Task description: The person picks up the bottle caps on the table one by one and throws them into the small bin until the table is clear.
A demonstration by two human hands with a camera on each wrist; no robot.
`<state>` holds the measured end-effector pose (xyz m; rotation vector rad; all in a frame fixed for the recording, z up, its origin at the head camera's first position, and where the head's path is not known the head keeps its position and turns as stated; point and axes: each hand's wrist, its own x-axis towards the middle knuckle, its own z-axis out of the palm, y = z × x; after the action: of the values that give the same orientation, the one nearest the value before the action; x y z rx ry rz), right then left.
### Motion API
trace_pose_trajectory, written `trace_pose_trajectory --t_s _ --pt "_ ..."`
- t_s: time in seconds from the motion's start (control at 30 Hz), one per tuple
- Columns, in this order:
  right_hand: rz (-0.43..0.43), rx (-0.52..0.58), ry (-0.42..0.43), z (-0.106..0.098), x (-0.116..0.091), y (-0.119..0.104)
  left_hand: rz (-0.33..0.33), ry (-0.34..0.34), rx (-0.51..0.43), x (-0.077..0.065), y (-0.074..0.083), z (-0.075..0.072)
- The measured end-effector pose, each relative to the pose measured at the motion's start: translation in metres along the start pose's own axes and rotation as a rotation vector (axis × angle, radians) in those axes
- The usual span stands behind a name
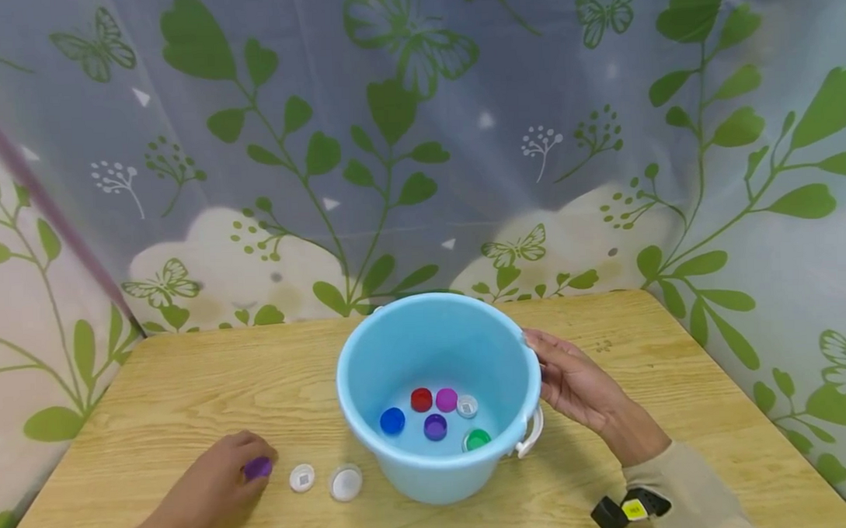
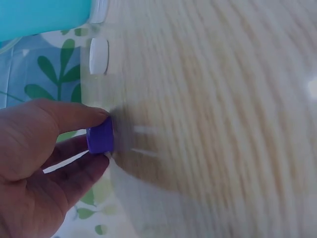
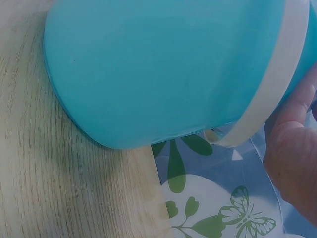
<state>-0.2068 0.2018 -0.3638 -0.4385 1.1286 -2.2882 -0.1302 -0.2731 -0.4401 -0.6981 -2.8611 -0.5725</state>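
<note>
My left hand (image 1: 217,482) pinches a purple bottle cap (image 2: 100,136) between thumb and fingers, low over the table at the left. To the right of that cap lie a white cap (image 1: 301,478) and a larger clear-rimmed white cap (image 1: 346,483). A light blue bucket (image 1: 430,481) stands upright in the middle, with several caps on its floor, among them a red cap (image 1: 421,400), a blue cap (image 1: 392,421) and a green cap (image 1: 477,439). At the bucket's right side my right hand (image 1: 581,383) grips the rim, its fingers partly hidden there.
The wooden table (image 1: 680,410) ends at the back against a patterned curtain (image 1: 406,179) of leaves and butterflies. A white handle (image 3: 270,91) hangs along the bucket's outside. A black strap device (image 1: 630,509) is worn on the right wrist.
</note>
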Motion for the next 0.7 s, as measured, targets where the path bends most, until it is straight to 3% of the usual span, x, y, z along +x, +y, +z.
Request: trace_pose_trajectory --t_s 0.2,0.7 --pt "-0.009 -0.002 -0.011 -0.0003 -0.0004 0.0009 -0.05 -0.03 -0.038 -0.003 0.0007 0.0002" --pt "-0.006 0.004 -0.017 -0.0001 -0.0006 0.0002 -0.023 -0.005 0.009 -0.0066 0.0049 0.0017"
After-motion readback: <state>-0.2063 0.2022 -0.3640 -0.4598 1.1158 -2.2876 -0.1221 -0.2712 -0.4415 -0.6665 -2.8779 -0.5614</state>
